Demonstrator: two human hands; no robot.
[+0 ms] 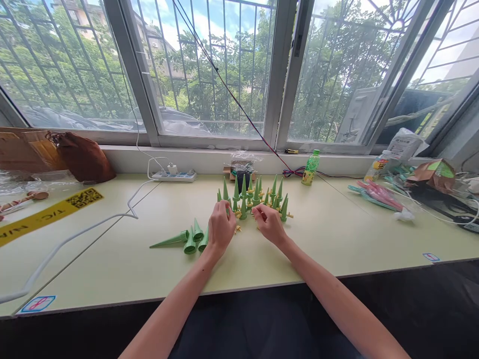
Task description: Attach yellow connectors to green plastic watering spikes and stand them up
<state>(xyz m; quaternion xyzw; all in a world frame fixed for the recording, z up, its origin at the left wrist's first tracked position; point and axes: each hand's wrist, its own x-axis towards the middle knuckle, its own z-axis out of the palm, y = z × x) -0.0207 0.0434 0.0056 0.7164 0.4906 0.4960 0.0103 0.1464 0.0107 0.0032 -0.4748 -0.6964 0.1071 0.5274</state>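
My left hand [221, 225] is closed in a pinch, with a bit of a green plastic cone spike showing between its fingertips. Facing it, my right hand [270, 224] has its thumb and fingers pinched together; what lies between them is too small to make out. Just beyond both hands stands a cluster of upright green cone spikes [256, 194], with small yellow plastic pieces [289, 215] at their sides. Loose yellow bits [238, 229] lie between my hands. To the left, several hollow green cones [189, 245] rest on the table, one on its side [168, 240], partly hidden by my left hand.
Behind the cluster sits a small open box [242, 169] with clear plastic. A green-capped bottle [310, 167] stands back right. A power strip [175, 176] and white cable [129, 204] are at left. Pink and teal packets [377, 195] and bags lie far right.
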